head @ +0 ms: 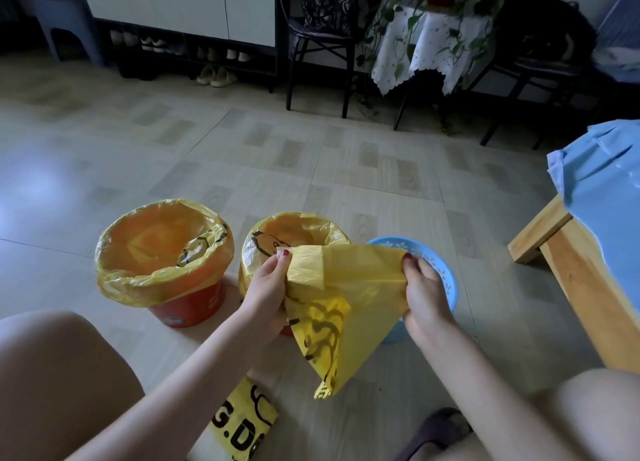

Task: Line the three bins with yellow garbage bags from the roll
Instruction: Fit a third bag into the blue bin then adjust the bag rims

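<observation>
Three bins stand on the floor in front of me. The left orange bin (187, 308) carries a yellow bag (138, 284) folded over its rim. The middle bin (294, 228) is lined with a yellow bag too. To the right stands a blue bin (446, 280) with a bare rim, partly hidden. Between my hands hangs a folded yellow bag (349, 287) with black print. My left hand (266, 287) pinches its left top corner, and my right hand (422, 287) pinches the right top corner. The flat yellow roll of bags (242, 422) lies on the floor between my knees.
A wooden bench with a blue cover (602, 197) stands at the right. Chairs (322, 38), a plant stand with a white cloth (426, 45) and a shoe cabinet (180, 10) line the far wall. My knees frame the bottom; a slipper (436, 429) shows at lower right.
</observation>
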